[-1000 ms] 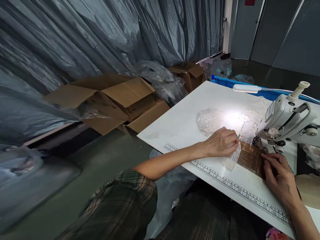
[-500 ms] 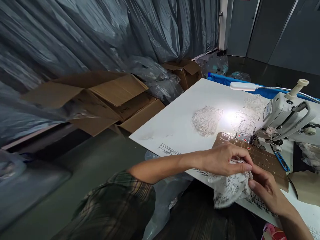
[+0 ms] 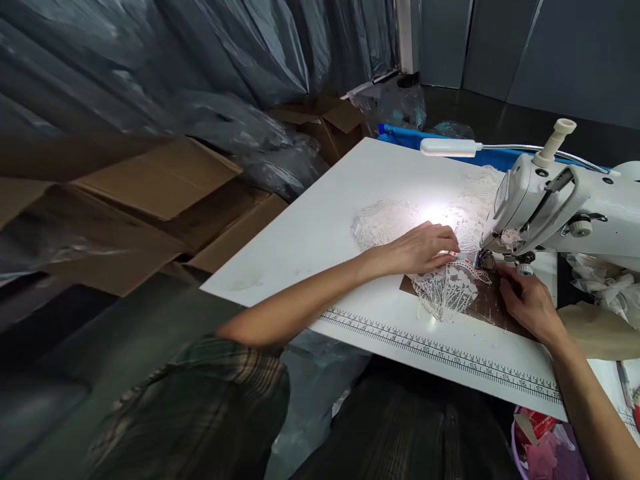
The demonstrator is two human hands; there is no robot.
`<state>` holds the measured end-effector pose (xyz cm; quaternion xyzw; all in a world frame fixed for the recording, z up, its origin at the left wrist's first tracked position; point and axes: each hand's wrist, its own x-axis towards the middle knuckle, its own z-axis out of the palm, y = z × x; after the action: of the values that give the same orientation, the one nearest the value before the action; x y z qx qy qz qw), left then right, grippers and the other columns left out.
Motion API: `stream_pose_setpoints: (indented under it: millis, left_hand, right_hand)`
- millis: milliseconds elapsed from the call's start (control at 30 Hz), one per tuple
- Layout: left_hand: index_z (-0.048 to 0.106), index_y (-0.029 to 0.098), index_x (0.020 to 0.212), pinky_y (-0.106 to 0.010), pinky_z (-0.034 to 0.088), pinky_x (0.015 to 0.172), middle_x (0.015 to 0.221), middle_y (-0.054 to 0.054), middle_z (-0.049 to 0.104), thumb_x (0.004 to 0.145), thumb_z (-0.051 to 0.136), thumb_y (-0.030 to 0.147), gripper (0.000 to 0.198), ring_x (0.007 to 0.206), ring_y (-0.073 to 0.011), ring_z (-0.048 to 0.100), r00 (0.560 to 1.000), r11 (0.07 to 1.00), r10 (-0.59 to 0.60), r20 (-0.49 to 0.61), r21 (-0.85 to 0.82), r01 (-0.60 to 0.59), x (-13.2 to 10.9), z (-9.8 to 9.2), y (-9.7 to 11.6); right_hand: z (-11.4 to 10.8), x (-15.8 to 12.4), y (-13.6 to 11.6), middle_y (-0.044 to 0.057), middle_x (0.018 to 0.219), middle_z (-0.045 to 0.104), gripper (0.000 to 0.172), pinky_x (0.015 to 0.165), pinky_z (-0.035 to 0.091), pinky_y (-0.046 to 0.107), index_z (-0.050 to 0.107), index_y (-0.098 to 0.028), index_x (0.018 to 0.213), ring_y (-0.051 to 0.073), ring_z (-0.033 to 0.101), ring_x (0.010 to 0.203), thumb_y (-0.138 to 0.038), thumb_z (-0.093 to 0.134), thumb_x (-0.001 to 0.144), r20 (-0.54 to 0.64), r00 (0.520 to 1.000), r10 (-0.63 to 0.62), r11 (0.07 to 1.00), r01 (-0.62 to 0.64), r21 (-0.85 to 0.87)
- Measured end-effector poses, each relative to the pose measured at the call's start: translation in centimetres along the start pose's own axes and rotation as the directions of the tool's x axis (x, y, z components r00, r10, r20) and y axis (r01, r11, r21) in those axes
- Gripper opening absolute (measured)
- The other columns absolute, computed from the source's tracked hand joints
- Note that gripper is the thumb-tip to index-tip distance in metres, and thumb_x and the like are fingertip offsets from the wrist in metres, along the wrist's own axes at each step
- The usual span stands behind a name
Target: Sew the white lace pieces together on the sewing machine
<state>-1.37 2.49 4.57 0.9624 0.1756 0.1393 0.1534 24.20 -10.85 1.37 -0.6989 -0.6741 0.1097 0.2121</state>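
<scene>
A white lace piece (image 3: 450, 290) lies flat over the brown plate (image 3: 487, 308) in front of the sewing machine (image 3: 525, 207), with its edge at the needle area. My left hand (image 3: 425, 248) is closed on the upper left edge of this lace, fingers together and pointing right. Close to the presser foot (image 3: 485, 259), on its right side, is my right hand (image 3: 530, 303). Its fingers are bent in and partly behind the machine's lower parts, so what they pinch is hidden. More white lace (image 3: 377, 223) lies on the table behind my left hand.
A lit lamp (image 3: 450, 147) on a bendable neck shines onto the white table (image 3: 280, 267). A printed ruler (image 3: 440, 347) runs along the front edge. Open cardboard boxes (image 3: 160, 173) stand at left, and a purple bin (image 3: 517, 447) with scraps sits below right.
The lace has gone from above the table's front edge to the machine, where it now lies spread out. My hands have moved apart, one to each side of the needle area.
</scene>
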Motion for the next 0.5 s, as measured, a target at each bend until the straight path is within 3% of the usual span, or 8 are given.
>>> stream_pose_setpoints:
  millis: [100,233,367,500]
  left_hand:
    - [0.073,0.020,0.109,-0.030,0.048,0.086,0.109,-0.007,0.070,0.102,0.058,0.028,0.018,0.098,-0.0167,0.063,0.990,0.984,0.123,0.067,-0.136,-0.113,1.8,0.7,0.0]
    - [0.076,0.024,0.101,-0.028,0.050,0.081,0.109,-0.004,0.068,0.096,0.067,0.027,0.011,0.096,-0.0151,0.064,0.976,0.960,0.158,0.149,-0.255,-0.116,3.3,1.9,-0.7]
    - [0.077,0.023,0.095,-0.028,0.052,0.081,0.107,-0.005,0.068,0.095,0.069,0.027,0.008,0.096,-0.0146,0.063,0.987,0.955,0.127,0.102,-0.283,-0.093,3.4,3.2,-1.5]
    - [0.073,0.018,0.091,-0.031,0.052,0.086,0.105,-0.008,0.070,0.099,0.063,0.025,0.014,0.096,-0.0162,0.065,0.986,0.965,0.167,0.008,-0.208,-0.162,3.0,4.0,-1.3]
  right_hand:
    - [0.4,-0.3,-0.1,0.008,0.086,0.071,0.036,0.061,0.047,0.033,0.073,-0.021,0.103,0.022,0.062,0.069,-0.037,0.045,0.088,-0.019,1.000,0.010,1.000,-0.009,0.019]
    - [0.8,-0.5,-0.3,0.008,0.091,0.072,0.032,0.068,0.050,0.034,0.073,-0.023,0.099,0.023,0.064,0.080,-0.035,0.045,0.088,-0.076,0.997,-0.020,0.998,0.025,0.056]
    - [0.7,-0.6,-0.3,0.009,0.096,0.072,0.031,0.072,0.052,0.037,0.074,-0.023,0.097,0.024,0.065,0.083,-0.035,0.046,0.088,-0.071,0.997,0.001,0.997,0.004,0.074]
    - [0.5,-0.9,-0.7,0.010,0.096,0.071,0.031,0.072,0.054,0.037,0.074,-0.021,0.094,0.024,0.066,0.081,-0.034,0.046,0.090,-0.121,0.993,-0.012,0.993,0.026,0.113]
